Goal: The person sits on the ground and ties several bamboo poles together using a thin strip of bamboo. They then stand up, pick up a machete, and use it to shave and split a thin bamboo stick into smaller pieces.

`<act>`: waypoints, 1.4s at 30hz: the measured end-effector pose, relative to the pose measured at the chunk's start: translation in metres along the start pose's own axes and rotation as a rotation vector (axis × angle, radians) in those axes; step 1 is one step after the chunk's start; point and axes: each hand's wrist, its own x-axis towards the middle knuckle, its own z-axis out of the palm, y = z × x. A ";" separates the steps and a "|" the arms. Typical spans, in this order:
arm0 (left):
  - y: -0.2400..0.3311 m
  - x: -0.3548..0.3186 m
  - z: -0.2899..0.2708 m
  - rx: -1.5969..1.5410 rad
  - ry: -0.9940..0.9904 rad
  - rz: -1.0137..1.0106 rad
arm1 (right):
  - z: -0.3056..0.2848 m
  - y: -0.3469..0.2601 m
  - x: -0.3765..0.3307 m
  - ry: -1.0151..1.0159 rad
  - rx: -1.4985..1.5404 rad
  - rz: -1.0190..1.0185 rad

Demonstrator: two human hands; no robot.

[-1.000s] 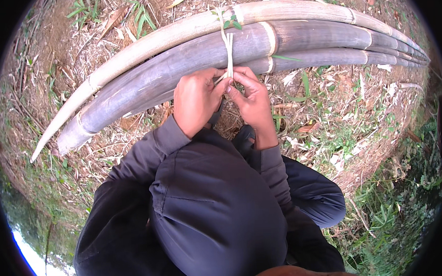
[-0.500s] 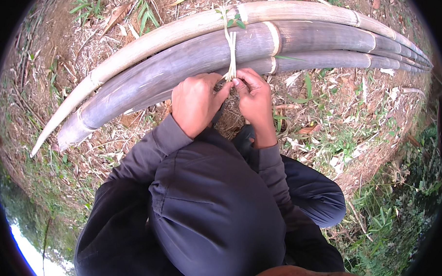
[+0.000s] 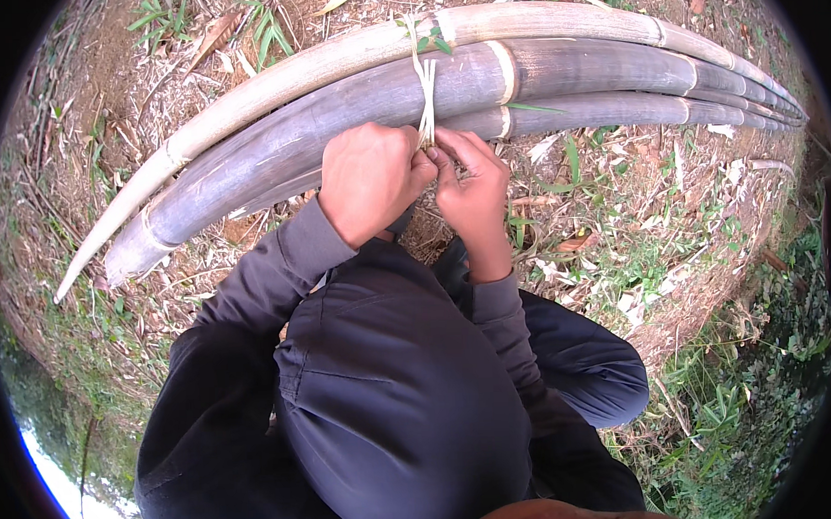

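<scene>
Three long bamboo poles [image 3: 301, 126] lie side by side on the ground, one pale and two grey. A thin pale strip [image 3: 424, 85] is wrapped around them as a binding. My left hand [image 3: 369, 177] and my right hand [image 3: 472, 189] meet at the near side of the bundle, both pinching the lower ends of that strip. The fingertips touch each other right under the binding. The strip's knot is partly hidden by my fingers. My dark sleeves and dark cap [image 3: 393, 388] fill the lower middle of the view.
The ground around the poles is bare earth with dry leaves, twigs and sparse grass [image 3: 635, 252]. Thicker green weeds [image 3: 758, 376] grow at the lower right. The poles' cut ends [image 3: 127, 260] point to the left.
Both hands stay at the binding. The fingers have shifted slightly, the two hands pressing closer together on the strip ends.
</scene>
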 end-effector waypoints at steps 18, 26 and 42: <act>-0.002 0.000 -0.013 0.108 -0.026 0.149 | -0.037 -0.033 0.060 -0.374 -0.660 -0.885; -0.002 0.002 -0.022 0.171 -0.053 0.249 | -0.044 -0.040 0.088 -0.637 -0.732 -1.182; 0.046 0.018 -0.043 0.417 -0.034 0.435 | -0.043 -0.024 0.047 -0.149 -0.261 -0.687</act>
